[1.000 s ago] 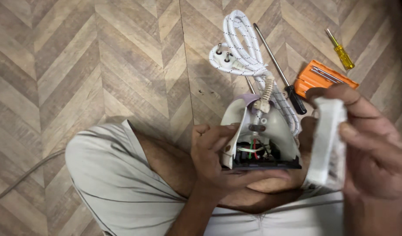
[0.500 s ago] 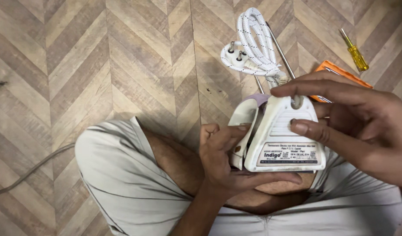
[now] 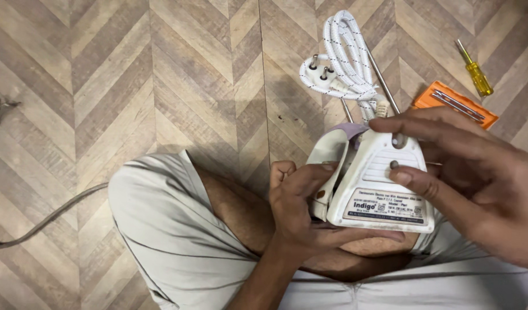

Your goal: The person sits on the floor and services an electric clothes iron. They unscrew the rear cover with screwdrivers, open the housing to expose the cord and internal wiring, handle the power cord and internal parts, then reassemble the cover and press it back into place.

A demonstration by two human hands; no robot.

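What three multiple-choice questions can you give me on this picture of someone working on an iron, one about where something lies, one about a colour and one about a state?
1. Where does the coiled white cord lie?
A. On the floor beyond the iron
B. On the person's knee
C. In the right hand

2. What colour is the small screwdriver handle at upper right?
A. Black
B. Yellow
C. Blue

3. How is the white back cover of the iron?
A. Lying on the floor
B. Seated on the iron under the right hand
C. Hidden from view

A: it rests on the wooden floor.
B: the handle is clear yellow.
B: fingers press it while the left hand grips the iron.
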